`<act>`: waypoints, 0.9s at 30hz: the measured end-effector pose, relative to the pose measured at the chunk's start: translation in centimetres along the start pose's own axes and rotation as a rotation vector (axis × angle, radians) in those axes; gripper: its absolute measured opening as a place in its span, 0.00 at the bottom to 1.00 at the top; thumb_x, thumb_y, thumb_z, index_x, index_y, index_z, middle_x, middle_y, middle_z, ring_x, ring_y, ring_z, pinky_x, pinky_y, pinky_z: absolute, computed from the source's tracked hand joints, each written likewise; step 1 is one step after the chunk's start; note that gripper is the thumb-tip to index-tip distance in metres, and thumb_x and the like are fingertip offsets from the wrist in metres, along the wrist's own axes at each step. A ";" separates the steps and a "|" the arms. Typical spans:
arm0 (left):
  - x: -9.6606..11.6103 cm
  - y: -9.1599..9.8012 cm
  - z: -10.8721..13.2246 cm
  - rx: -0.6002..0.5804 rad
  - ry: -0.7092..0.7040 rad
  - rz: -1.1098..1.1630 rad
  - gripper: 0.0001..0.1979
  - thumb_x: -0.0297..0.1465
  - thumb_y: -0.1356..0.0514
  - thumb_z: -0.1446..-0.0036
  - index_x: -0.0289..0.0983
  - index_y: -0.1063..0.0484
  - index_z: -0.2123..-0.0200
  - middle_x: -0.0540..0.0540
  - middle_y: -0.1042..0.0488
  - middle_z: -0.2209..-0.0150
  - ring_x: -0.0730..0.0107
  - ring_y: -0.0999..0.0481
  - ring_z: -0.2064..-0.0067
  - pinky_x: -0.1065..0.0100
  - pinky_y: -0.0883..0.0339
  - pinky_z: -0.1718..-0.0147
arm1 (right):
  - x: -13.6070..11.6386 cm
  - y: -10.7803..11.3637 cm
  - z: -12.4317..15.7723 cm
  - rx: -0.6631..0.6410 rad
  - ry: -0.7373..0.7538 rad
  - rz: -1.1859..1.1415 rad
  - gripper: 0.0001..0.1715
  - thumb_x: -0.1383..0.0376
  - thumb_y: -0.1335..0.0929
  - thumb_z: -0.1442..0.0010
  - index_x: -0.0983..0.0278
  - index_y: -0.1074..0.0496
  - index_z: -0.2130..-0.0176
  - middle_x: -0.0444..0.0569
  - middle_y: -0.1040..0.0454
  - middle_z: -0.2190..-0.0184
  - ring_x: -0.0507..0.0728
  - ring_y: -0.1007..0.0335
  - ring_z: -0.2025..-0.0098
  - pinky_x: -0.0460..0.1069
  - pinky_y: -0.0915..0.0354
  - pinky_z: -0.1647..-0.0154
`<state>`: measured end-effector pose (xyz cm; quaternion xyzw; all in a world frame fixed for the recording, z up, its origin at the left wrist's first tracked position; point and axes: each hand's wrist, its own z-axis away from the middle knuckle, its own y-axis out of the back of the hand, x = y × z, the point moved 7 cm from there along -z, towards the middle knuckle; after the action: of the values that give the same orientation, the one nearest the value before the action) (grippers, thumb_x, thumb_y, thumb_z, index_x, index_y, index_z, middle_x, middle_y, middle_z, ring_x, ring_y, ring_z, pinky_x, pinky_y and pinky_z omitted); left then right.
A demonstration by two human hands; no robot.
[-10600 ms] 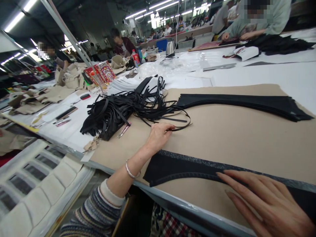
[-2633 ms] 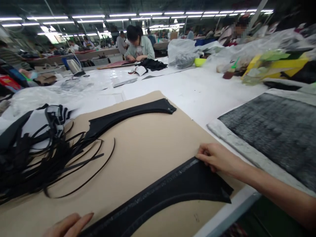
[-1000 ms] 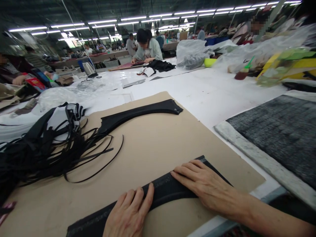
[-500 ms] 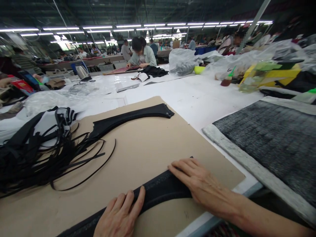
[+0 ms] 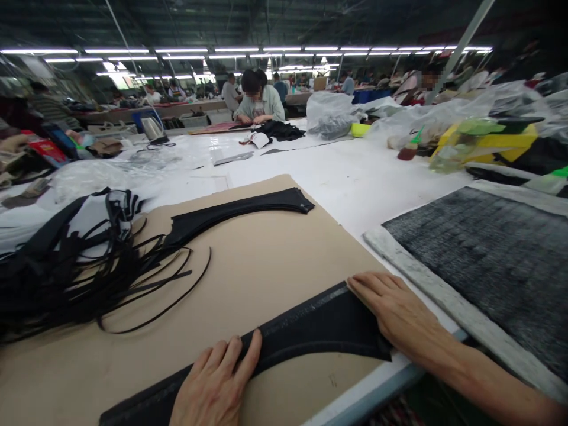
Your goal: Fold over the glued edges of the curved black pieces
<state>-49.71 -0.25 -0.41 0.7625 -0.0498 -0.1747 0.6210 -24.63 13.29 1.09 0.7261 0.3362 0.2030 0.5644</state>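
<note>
A long black curved panel (image 5: 310,325), fabric or leather, lies on a brown board (image 5: 248,266) before me. A rough strip runs along its straight far edge. My left hand (image 5: 217,378) presses on the panel left of its middle, fingers spread and lying flat. At the panel's right end rests my right hand (image 5: 394,302), its fingers stretched out and fingertips on the far corner; its thumb is hidden. Farther up the board is a stack of similar black curved pieces (image 5: 239,212).
A tangle of black strips (image 5: 89,272) covers the board's left side. To the right lies a dark textured pad (image 5: 488,254) with a pale border. Beyond are a bottle of dark red liquid (image 5: 407,151), a yellow box (image 5: 510,145) and a person (image 5: 261,103) at work.
My right hand has slid to the right along the panel to its end, uncovering more of the surface. My left hand stays in about the same place.
</note>
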 end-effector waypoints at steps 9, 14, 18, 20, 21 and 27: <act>0.2 0.0 -0.2 -0.162 0.125 0.093 0.33 0.17 0.50 0.45 0.42 0.44 0.36 0.45 0.28 0.51 0.61 0.30 0.56 0.61 0.35 0.56 | -14.4 -1.7 -4.9 -0.071 0.331 -0.380 0.31 0.81 0.41 0.47 0.68 0.31 0.47 0.54 0.29 0.52 0.59 0.35 0.53 0.55 0.34 0.48; -0.3 0.1 0.6 -0.144 0.190 0.205 0.29 0.19 0.50 0.42 0.39 0.42 0.37 0.44 0.28 0.49 0.61 0.31 0.53 0.61 0.34 0.54 | -14.4 -2.7 -4.5 0.005 0.373 -0.300 0.33 0.82 0.43 0.50 0.69 0.30 0.48 0.55 0.28 0.54 0.60 0.32 0.54 0.56 0.31 0.52; -2.0 0.7 2.8 -0.089 0.289 0.340 0.22 0.20 0.49 0.41 0.34 0.35 0.43 0.43 0.28 0.49 0.61 0.31 0.50 0.62 0.35 0.48 | -13.0 -2.9 -3.7 0.143 0.438 -0.239 0.35 0.82 0.43 0.51 0.65 0.29 0.48 0.54 0.27 0.52 0.60 0.30 0.54 0.55 0.30 0.53; -3.8 0.8 4.8 -0.089 0.377 0.345 0.21 0.20 0.50 0.40 0.33 0.33 0.45 0.42 0.27 0.51 0.61 0.30 0.51 0.62 0.34 0.48 | -12.3 -4.2 -3.4 0.162 0.470 -0.248 0.37 0.80 0.42 0.51 0.62 0.30 0.45 0.52 0.28 0.51 0.60 0.31 0.52 0.55 0.30 0.52; -4.8 0.9 6.1 -0.085 0.426 0.324 0.20 0.20 0.50 0.40 0.33 0.32 0.46 0.42 0.26 0.51 0.61 0.30 0.51 0.61 0.34 0.49 | -12.0 -5.1 -3.3 0.157 0.477 -0.260 0.38 0.79 0.41 0.52 0.61 0.32 0.44 0.51 0.28 0.50 0.61 0.31 0.51 0.55 0.30 0.52; -9.4 1.9 13.3 -0.038 0.435 0.107 0.22 0.18 0.52 0.40 0.33 0.32 0.45 0.42 0.26 0.49 0.62 0.30 0.49 0.59 0.34 0.47 | -10.3 -9.0 -2.6 0.063 0.391 -0.307 0.41 0.76 0.40 0.51 0.56 0.36 0.39 0.50 0.30 0.47 0.64 0.32 0.49 0.59 0.34 0.49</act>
<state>-62.61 -10.22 1.11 0.7665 0.0483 0.0263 0.6399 -35.82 8.89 -5.98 0.6307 0.5514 0.2410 0.4900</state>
